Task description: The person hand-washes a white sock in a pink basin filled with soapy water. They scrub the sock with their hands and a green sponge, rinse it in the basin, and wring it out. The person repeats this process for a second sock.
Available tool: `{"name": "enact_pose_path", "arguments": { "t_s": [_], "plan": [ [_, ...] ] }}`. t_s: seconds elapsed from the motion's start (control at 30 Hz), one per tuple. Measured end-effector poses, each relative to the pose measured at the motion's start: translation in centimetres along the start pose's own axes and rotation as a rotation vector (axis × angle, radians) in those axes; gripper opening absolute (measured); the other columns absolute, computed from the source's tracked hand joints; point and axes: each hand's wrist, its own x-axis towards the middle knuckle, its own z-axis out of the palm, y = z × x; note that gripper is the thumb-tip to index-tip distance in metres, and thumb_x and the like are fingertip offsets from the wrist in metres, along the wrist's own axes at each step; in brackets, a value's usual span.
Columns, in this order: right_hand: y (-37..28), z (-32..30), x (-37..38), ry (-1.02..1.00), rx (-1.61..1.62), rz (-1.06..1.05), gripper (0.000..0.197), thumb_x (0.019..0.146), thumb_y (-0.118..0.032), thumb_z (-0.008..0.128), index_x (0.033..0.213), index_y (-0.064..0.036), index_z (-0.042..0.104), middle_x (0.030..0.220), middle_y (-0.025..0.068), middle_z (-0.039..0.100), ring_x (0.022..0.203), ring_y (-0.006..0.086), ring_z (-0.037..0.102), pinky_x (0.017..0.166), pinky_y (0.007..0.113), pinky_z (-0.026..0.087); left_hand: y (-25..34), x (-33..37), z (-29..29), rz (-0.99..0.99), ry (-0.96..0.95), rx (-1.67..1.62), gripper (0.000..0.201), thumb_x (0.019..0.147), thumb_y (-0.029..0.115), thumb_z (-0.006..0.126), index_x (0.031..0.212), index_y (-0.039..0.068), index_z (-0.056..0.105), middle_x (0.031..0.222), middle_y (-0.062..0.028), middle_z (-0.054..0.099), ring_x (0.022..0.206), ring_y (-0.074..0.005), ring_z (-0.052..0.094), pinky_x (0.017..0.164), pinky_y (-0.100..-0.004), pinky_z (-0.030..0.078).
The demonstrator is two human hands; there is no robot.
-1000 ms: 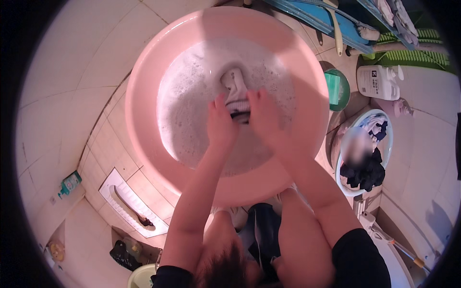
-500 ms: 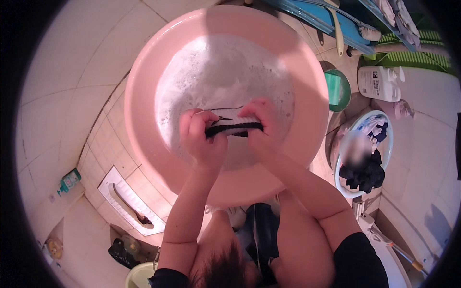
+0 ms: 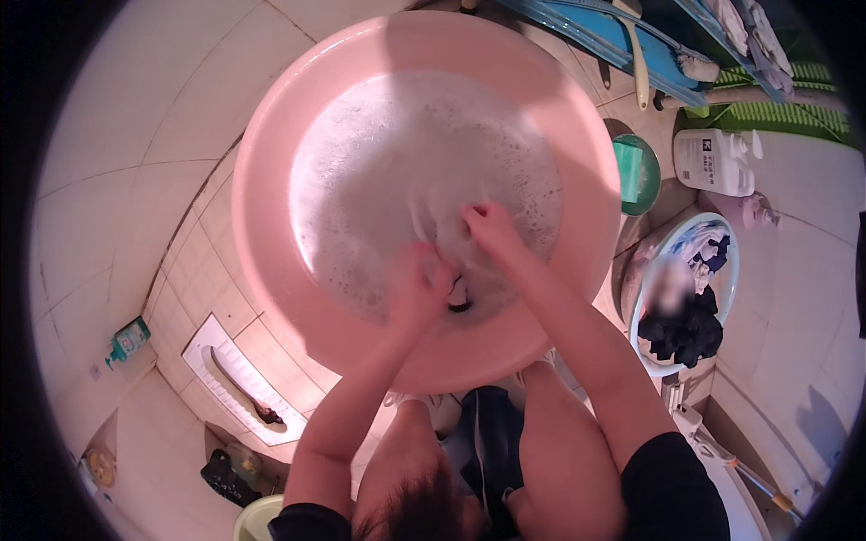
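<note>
1. A wide pink basin (image 3: 262, 207) sits in front of the person, holding cloudy water (image 3: 361, 171) with foam and small bubbles across its surface.
2. The left hand (image 3: 422, 281) is in the near half of the basin, blurred; its grip is closed around a pale garment (image 3: 460, 292) with a black edge.
3. That garment lies low in the basin, close to the person; only a small part shows beside the left fingers, and the rest is hidden by the hand and the suds.
4. The right hand (image 3: 494, 233) is farther from the person and to the right of the left one, apart from it, at the water. Its fingers are curled; whether its grip has hold of anything, I cannot tell.
5. Right of the basin, a green dish (image 3: 648, 180) carries a lighter green bar (image 3: 630, 173), with a white bottle (image 3: 713, 162) near it.
6. Nearer the person on that side, a pale blue tub (image 3: 663, 370) holds dark clothes (image 3: 690, 334) and lighter ones.
7. To the left, a squat toilet (image 3: 251, 377) is set into the tiled floor, with a green pump bottle (image 3: 131, 338) beyond it.
</note>
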Motion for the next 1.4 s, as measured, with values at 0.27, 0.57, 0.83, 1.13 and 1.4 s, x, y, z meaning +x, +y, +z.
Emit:
{"name": "enact_pose_path", "arguments": {
  "t_s": [0.27,0.57,0.83,1.13,1.4],
  "plan": [
    [1.0,5.1,3.9,-0.148,0.457,0.127,0.037,0.073,-0.02,0.066,0.099,0.0034,0.055,0.097,0.0112,0.059,0.09,0.0209,0.056,0.073,0.031,0.046,-4.8,7.3,1.2,-0.654,0.021,-1.148,0.033,0.088,0.03,0.047,0.102,0.0,0.052,0.101,-0.0088,0.057,0.089,-0.0204,0.055,0.078,-0.0325,0.045],
    [-0.5,2.0,0.1,-0.026,0.194,-0.281,0.035,0.072,-0.023,0.069,0.096,-0.0025,0.055,0.087,0.0096,0.057,0.077,0.0217,0.056,0.07,0.028,0.046,-2.6,4.8,-0.4,-0.441,-0.033,-1.225,0.026,0.084,0.018,0.057,0.103,0.002,0.051,0.095,-0.0075,0.057,0.083,-0.0166,0.056,0.071,-0.0292,0.047],
    [-0.2,3.0,-1.5,0.035,0.034,-0.123,0.039,0.075,-0.029,0.066,0.099,-0.0001,0.054,0.083,0.0101,0.059,0.076,0.0211,0.056,0.071,0.027,0.045,0.5,3.1,-2.1,-0.471,-0.286,-1.458,0.024,0.083,0.016,0.058,0.102,0.003,0.051,0.096,-0.0054,0.056,0.091,-0.0162,0.054,0.078,-0.0282,0.046],
    [-6.5,-2.0,-7.3,-0.562,0.564,-0.201,0.013,0.081,-0.014,0.061,0.086,-0.011,0.05,0.08,-0.0028,0.054,0.076,0.0074,0.051,0.064,0.021,0.042,2.6,3.2,-4.5,0.119,-0.364,-1.173,0.036,0.078,0.026,0.064,0.103,0.004,0.051,0.111,-0.0082,0.049,0.1,-0.0166,0.049,0.085,-0.0323,0.041],
    [-9.1,-4.7,-8.3,-0.176,0.262,-0.412,0.009,0.082,-0.012,0.059,0.085,-0.0061,0.053,0.079,-0.0023,0.055,0.072,0.0069,0.052,0.062,0.021,0.043,6.1,2.3,-2.4,-0.214,-0.266,-1.344,0.061,0.082,0.049,0.051,0.122,0.004,0.04,0.122,-0.0079,0.044,0.109,-0.0214,0.046,0.091,-0.0354,0.039]
  ]
}}
